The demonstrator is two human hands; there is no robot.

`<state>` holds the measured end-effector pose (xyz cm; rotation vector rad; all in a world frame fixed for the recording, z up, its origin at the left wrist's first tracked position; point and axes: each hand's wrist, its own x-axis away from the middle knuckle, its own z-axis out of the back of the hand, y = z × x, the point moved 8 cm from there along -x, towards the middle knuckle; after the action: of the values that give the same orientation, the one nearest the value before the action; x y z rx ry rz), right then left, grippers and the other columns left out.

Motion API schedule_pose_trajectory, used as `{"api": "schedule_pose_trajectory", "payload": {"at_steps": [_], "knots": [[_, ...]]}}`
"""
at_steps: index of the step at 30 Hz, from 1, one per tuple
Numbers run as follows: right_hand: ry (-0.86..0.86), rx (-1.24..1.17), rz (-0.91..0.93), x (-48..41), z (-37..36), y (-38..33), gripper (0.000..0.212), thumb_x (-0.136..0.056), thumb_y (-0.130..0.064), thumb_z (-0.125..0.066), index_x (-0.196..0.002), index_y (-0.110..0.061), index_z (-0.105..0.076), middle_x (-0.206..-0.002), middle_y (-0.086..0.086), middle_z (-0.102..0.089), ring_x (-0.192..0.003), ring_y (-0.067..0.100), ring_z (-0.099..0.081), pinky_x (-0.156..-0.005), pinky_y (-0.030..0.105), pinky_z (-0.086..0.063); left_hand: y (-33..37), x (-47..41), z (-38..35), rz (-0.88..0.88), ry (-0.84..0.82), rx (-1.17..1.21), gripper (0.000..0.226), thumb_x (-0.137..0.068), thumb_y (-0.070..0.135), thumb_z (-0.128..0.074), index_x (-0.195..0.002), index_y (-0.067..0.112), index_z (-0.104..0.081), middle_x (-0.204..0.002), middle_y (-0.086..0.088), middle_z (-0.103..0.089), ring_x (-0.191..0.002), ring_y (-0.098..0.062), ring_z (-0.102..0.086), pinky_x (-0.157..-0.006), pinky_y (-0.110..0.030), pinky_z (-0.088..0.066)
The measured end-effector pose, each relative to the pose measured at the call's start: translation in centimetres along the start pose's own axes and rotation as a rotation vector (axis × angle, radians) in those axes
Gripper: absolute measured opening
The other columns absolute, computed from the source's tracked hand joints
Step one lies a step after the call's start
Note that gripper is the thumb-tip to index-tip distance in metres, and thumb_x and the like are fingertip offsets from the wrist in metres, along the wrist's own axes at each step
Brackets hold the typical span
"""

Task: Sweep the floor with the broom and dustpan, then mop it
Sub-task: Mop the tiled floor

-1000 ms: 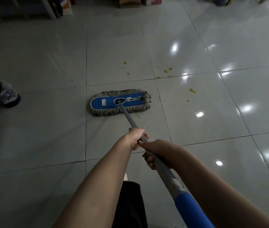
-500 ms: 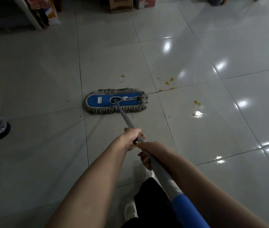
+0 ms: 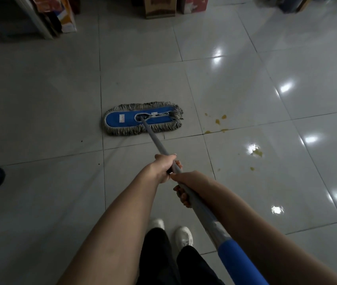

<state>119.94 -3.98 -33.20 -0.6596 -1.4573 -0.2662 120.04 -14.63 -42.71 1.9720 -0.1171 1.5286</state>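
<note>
Left hand [image 3: 163, 166] wrapped round grey metal mop pole [image 3: 156, 140]. Right hand [image 3: 190, 178] grips pole just behind, the two touching. Flat blue mop head with grey fringe [image 3: 120, 120] lies on glossy tiled floor [image 3: 40, 99]. Yellow spatters [image 3: 218, 121] to its right.

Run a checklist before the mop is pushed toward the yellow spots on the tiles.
1. Grip on the grey metal mop handle: left hand ahead, right hand behind, both wrapped round it. Ok.
2. Flat blue mop head with grey fringe lies flat on the glossy grey tiled floor. Ok.
3. Yellow spots wiped: not ok; they lie right of the head.
4. Path from head to spots bare. Ok.
5. Mop dampness: cannot tell.
6. White shoes away from the spots. Ok.
</note>
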Motion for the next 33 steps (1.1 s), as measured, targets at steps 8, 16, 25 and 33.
{"api": "schedule_pose_trajectory", "payload": {"at_steps": [8, 16, 25, 33], "knots": [[0.036, 0.045, 0.003, -1.7, -1.1, -9.1, 0.042, -0.097, -0.038, -0.047, -0.066, -0.009, -0.041, -0.036, 0.0, -0.042, -0.018, 0.006, -0.032, -0.03, 0.006, -0.027, 8.3, -4.0, 0.5, 0.022, -0.04, 0.04, 0.019, -0.098, 0.01, -0.044, -0.114, 0.007, -0.033, -0.066, -0.008, -0.044, -0.053, -0.014, -0.044, -0.035, -0.017, -0.043], [0.025, 0.047, -0.009, -1.6, -1.4, -14.2, 0.043, -0.098, -0.039, -0.045, -0.064, -0.011, -0.039, -0.058, 0.0, -0.037, -0.018, 0.003, -0.03, -0.03, 0.01, -0.024, 12.9, -5.4, 0.2, 0.054, -0.078, 0.011, 0.017, -0.098, 0.014, -0.046, -0.108, 0.007, -0.034, -0.066, -0.006, -0.046, -0.053, -0.013, -0.047, -0.034, -0.017, -0.043], [-0.006, -0.022, -0.014, -1.2, 1.0, -10.2, 0.039, -0.095, -0.033, -0.053, -0.066, -0.008, -0.044, -0.034, 0.0, -0.043, -0.02, 0.006, -0.036, -0.032, 0.007, -0.032, 9.5, -3.8, -1.4, 0.04, -0.025, 0.091, 0.019, -0.097, 0.019, -0.049, -0.106, 0.004, -0.039, -0.067, -0.006, -0.046, -0.055, -0.013, -0.047, -0.037, -0.018, -0.045], [-0.043, 0.04, -0.02, 0.1, 7.7, -3.4, 0.039, -0.094, -0.036, -0.054, -0.067, -0.009, -0.045, -0.032, -0.001, -0.044, -0.022, 0.007, -0.039, -0.033, 0.008, -0.034, 2.6, -1.3, -7.0, 0.0, 0.037, 0.061, 0.03, -0.097, 0.028, -0.049, -0.114, 0.005, -0.041, -0.074, -0.008, -0.053, -0.056, -0.013, -0.053, -0.044, -0.024, -0.048]]}}
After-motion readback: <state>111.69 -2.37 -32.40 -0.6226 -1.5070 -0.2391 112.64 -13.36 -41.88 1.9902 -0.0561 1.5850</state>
